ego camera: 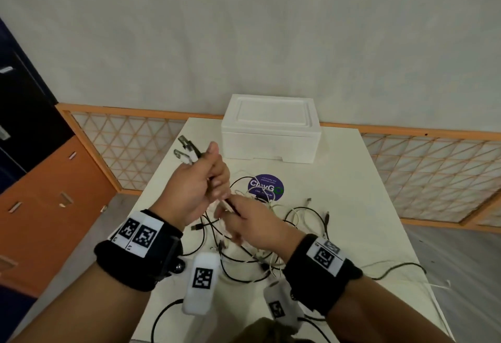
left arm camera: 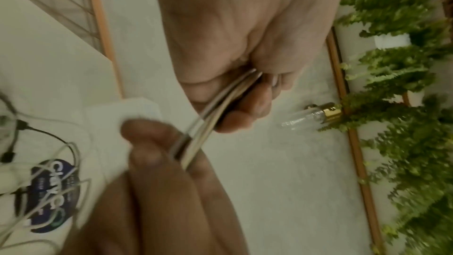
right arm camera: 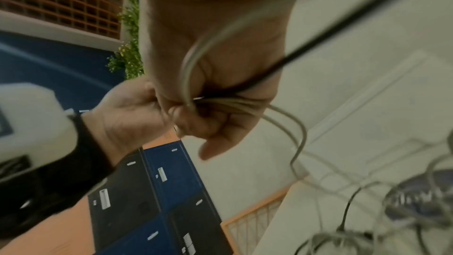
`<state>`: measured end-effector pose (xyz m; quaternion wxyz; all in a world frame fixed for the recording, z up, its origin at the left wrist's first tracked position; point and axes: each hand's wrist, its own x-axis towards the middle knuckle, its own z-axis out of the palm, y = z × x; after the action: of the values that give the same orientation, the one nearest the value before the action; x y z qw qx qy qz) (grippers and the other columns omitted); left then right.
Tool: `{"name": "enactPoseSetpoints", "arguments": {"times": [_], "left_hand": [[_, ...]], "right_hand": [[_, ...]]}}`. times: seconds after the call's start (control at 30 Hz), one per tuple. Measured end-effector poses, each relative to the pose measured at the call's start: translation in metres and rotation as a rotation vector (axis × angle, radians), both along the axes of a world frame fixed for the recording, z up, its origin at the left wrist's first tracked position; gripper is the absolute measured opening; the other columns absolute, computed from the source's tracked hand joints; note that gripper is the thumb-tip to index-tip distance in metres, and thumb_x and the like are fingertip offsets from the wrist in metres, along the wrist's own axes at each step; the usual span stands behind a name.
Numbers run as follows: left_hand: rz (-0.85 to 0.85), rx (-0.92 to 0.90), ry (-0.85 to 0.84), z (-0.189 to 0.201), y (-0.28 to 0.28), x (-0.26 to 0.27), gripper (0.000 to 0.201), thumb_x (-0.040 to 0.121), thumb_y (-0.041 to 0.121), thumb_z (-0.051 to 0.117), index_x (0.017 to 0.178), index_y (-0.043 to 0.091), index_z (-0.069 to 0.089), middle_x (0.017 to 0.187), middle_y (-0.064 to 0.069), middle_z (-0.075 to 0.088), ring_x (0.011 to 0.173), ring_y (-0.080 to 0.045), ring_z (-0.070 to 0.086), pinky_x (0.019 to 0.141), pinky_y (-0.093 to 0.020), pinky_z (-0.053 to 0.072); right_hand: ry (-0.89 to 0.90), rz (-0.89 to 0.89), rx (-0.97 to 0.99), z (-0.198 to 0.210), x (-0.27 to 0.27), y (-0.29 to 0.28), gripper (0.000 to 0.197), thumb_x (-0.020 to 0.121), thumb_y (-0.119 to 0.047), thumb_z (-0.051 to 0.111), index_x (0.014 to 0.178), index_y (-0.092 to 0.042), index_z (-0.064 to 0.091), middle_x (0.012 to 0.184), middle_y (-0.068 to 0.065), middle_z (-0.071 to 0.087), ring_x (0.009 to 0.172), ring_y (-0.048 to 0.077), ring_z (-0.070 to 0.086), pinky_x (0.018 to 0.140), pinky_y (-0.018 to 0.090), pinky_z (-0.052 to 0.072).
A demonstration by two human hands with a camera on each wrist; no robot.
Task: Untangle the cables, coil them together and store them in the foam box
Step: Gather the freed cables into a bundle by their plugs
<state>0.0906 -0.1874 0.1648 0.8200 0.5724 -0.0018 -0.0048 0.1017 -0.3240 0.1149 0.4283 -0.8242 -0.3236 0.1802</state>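
Note:
My left hand (ego camera: 200, 180) is raised over the table and grips a bundle of white and black cables (ego camera: 229, 203). Their USB plugs (ego camera: 187, 150) stick out past its thumb, up and to the left. Just below it, my right hand (ego camera: 244, 220) pinches the same strands. The left wrist view shows the bundle (left arm camera: 215, 108) running from the left palm (left arm camera: 232, 46) down to the right hand's fingers (left arm camera: 157, 143). The rest of the cables lie tangled (ego camera: 260, 247) on the white table (ego camera: 352, 193). The white foam box (ego camera: 271, 136) stands at the table's far edge with its lid on.
A round purple sticker (ego camera: 265, 185) lies on the table in front of the box, with cable loops across it. One black cable (ego camera: 401, 266) trails towards the table's right edge. Orange and dark lockers (ego camera: 40, 180) stand to the left. A lattice fence (ego camera: 433, 174) runs behind the table.

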Motion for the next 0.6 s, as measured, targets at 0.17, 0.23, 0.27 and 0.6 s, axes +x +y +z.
{"name": "enactPoseSetpoints", "arguments": {"times": [0.17,0.23,0.27,0.6], "left_hand": [[0.186,-0.089,0.111,-0.028,0.043,0.002,0.057,0.097,0.048,0.038,0.049,0.019,0.029,0.05,0.003,0.017,0.038,-0.01,0.017,0.041,-0.022,0.02],[0.296,-0.076,0.166,-0.046,0.061,0.006,0.056,0.099,0.047,0.039,0.051,0.02,0.028,0.05,0.005,0.017,0.037,-0.009,0.016,0.041,-0.022,0.015],[0.352,-0.094,0.208,-0.054,0.07,0.007,0.055,0.099,0.047,0.04,0.052,0.021,0.028,0.05,0.005,0.017,0.036,-0.009,0.016,0.039,-0.02,0.015],[0.711,-0.102,0.551,-0.13,0.128,-0.008,0.037,0.099,0.034,0.042,0.064,0.028,0.034,0.035,0.01,0.023,0.026,-0.009,0.019,0.038,-0.008,0.016]], "right_hand": [[-0.296,-0.022,-0.388,0.004,0.014,-0.053,0.031,0.092,-0.048,0.05,0.096,-0.02,0.063,0.089,-0.001,0.064,0.086,0.018,0.058,0.075,0.034,0.047],[-0.368,-0.081,-0.498,0.014,0.021,-0.079,0.035,0.088,-0.056,0.05,0.096,-0.025,0.064,0.09,-0.003,0.066,0.088,0.017,0.059,0.073,0.032,0.046],[-0.399,-0.125,-0.53,0.02,0.025,-0.093,0.036,0.086,-0.059,0.051,0.093,-0.026,0.064,0.088,-0.004,0.066,0.087,0.016,0.059,0.071,0.031,0.045],[-0.369,-0.57,-0.732,0.026,0.019,-0.221,0.075,0.078,-0.08,0.018,0.05,-0.015,0.041,0.049,0.003,0.049,0.051,0.015,0.051,0.049,0.031,0.034]]}}
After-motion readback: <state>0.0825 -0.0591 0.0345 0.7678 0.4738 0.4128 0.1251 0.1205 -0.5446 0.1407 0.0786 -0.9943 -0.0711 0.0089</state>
